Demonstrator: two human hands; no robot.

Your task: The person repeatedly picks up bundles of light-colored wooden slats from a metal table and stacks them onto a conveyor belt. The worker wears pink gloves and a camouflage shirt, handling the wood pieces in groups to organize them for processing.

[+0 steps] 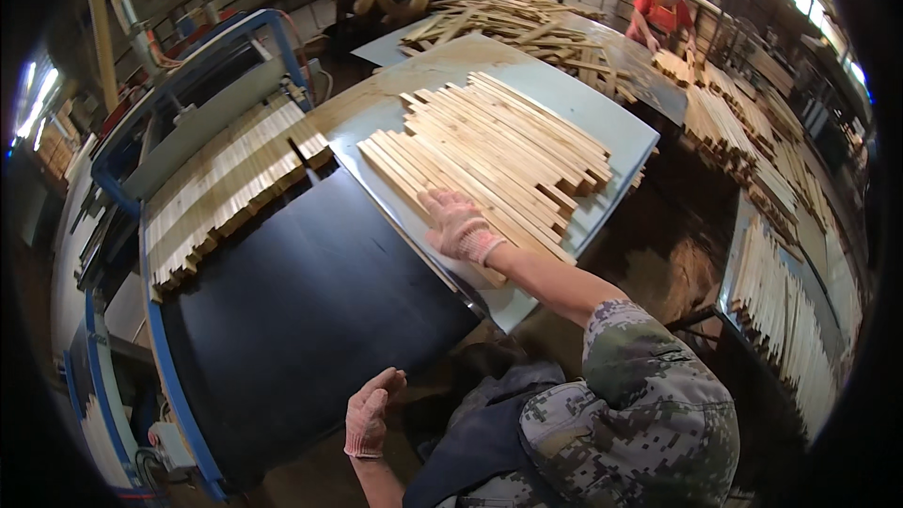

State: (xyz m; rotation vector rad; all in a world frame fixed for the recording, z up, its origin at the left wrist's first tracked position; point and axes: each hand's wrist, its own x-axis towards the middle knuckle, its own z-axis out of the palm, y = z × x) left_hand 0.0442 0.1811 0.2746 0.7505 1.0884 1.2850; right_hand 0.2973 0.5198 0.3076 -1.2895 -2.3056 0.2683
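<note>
My right hand [461, 229], in a pale knitted glove, reaches across to a layer of light wooden strips [499, 155] laid side by side on a pale sheet-topped table. Its fingers are stretched out and rest on the near left strips, not wrapped round any. My left hand [369, 414], gloved too, hovers by the near edge of a black conveyor belt [320, 320]. Its fingers are loosely bent, with nothing visible in them. Farther along the belt, another row of wooden strips [230, 188] lies at the blue-framed machine [193, 85].
Loose strips are heaped [517, 23] on the table behind. At the far right a person in red [661, 19] handles wood beside a long bench of stacked strips [724, 127]. More strips [781, 320] lie on a side table at right. A control box [172, 445] sits low at left.
</note>
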